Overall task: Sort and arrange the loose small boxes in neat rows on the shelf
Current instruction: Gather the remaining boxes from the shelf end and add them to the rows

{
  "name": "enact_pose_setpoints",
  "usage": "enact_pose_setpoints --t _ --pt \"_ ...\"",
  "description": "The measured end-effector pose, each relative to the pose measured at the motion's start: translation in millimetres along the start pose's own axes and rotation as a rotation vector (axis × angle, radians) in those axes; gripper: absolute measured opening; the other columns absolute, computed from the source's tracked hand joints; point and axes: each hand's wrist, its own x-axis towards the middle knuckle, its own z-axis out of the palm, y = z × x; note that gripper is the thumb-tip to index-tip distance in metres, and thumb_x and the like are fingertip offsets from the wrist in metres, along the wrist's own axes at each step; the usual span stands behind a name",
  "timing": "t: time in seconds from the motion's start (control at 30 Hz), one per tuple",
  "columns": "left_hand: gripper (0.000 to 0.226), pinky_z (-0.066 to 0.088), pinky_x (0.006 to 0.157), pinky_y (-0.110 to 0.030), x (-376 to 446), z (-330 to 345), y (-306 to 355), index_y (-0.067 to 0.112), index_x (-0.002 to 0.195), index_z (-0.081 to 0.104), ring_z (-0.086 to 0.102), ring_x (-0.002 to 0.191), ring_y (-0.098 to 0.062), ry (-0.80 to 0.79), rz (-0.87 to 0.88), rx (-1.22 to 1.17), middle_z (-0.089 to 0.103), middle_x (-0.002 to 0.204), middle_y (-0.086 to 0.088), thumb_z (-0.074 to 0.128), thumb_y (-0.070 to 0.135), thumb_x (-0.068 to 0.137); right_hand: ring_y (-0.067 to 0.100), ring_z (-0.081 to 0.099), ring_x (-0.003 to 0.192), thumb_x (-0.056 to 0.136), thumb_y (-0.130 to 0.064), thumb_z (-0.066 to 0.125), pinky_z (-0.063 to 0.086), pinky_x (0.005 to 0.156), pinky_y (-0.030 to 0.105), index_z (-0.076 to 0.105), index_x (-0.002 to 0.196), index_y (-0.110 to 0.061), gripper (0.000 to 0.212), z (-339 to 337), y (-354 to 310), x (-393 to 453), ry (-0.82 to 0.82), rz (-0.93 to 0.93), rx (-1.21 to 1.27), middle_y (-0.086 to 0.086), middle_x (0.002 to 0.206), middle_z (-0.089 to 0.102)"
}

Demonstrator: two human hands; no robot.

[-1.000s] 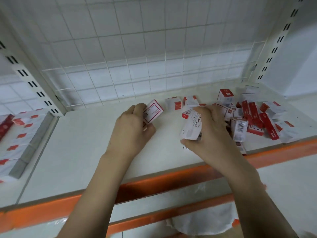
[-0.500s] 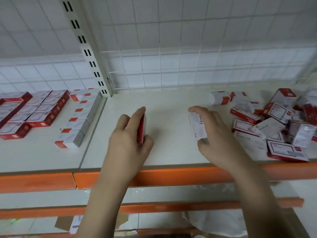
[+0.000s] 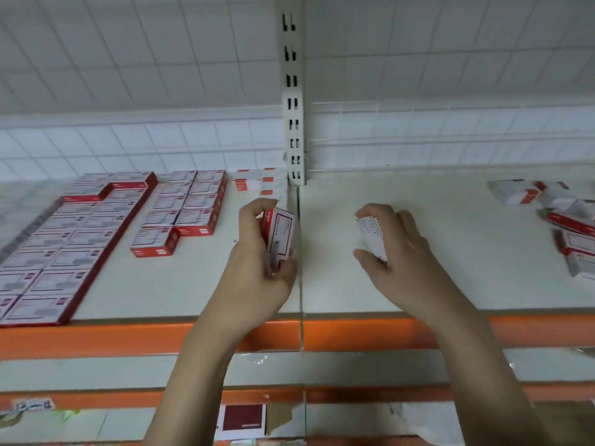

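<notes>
My left hand grips a small red-and-white box upright, just left of the seam between two shelf boards. My right hand holds a white box between thumb and fingers above the right board. Neat rows of red-and-white boxes lie flat on the left board, with shorter rows beside them. A small group of white boxes sits at the back near the upright. A loose pile of boxes lies at the far right.
A slotted metal upright stands at the back between the boards, with wire mesh behind. The shelf has an orange front rail. A lower shelf below holds a red-and-white carton.
Both hands, each carrying its box, have moved left from the loose pile toward the seam. The view has swung left, so the neat rows now fill the left side.
</notes>
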Motion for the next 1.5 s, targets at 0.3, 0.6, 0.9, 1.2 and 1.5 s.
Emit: enact_pose_setpoints --t 0.3,0.6,0.9,1.2,1.5 --pt "0.069 0.046 0.081 -0.011 -13.1 -56.9 -27.3 0.039 0.112 0.017 0.054 0.102 0.006 -0.156 0.033 0.004 0.049 0.112 0.016 0.059 -0.007 0.082 0.013 0.043 0.113 0.088 -0.012 0.056 0.035 0.101 0.039 0.026 0.137 -0.034 0.061 35.6 -49.9 -0.3 -0.043 0.027 0.061 -0.01 0.122 0.043" --pt "0.074 0.047 0.068 -0.008 -11.2 -56.9 -25.6 0.039 0.11 0.027 0.057 0.091 0.004 0.116 0.066 0.078 0.052 0.107 0.019 0.08 0.01 0.067 0.017 0.047 0.11 0.084 -0.013 0.062 0.036 0.098 0.036 0.042 0.13 -0.026 0.052 28.5 -51.0 11.3 -0.048 -0.021 -0.052 -0.012 0.113 0.05" --pt "0.075 0.041 0.082 -0.007 -7.3 -46.8 -34.9 0.009 0.125 0.041 0.045 0.099 -0.001 0.232 0.084 0.32 0.041 0.116 0.001 0.082 0.01 0.063 0.014 0.046 0.108 0.082 -0.01 0.065 0.038 0.092 0.029 0.047 0.133 -0.029 0.058 24.1 -34.9 23.8 -0.074 -0.114 -0.027 -0.001 0.112 0.052" --pt "0.078 0.035 0.078 0.005 -14.8 -57.6 -37.9 0.018 0.131 0.043 0.045 0.103 -0.001 0.254 -0.013 0.316 0.032 0.118 0.004 0.083 0.015 0.064 0.013 0.045 0.112 0.083 -0.012 0.064 0.039 0.091 0.026 0.045 0.134 -0.03 0.057 36.8 -44.4 35.5 -0.111 -0.151 -0.019 -0.003 0.117 0.053" --pt "0.077 0.039 0.09 -0.003 -16.0 -111.5 -66.0 0.012 0.139 0.033 0.047 0.1 0.013 0.303 -0.045 0.254 0.025 0.121 0.004 0.074 0.005 0.074 0.008 0.04 0.12 0.084 -0.01 0.063 0.034 0.093 0.017 0.044 0.135 -0.03 0.058 71.5 -88.4 54.4 -0.119 -0.164 -0.006 -0.008 0.127 0.048"
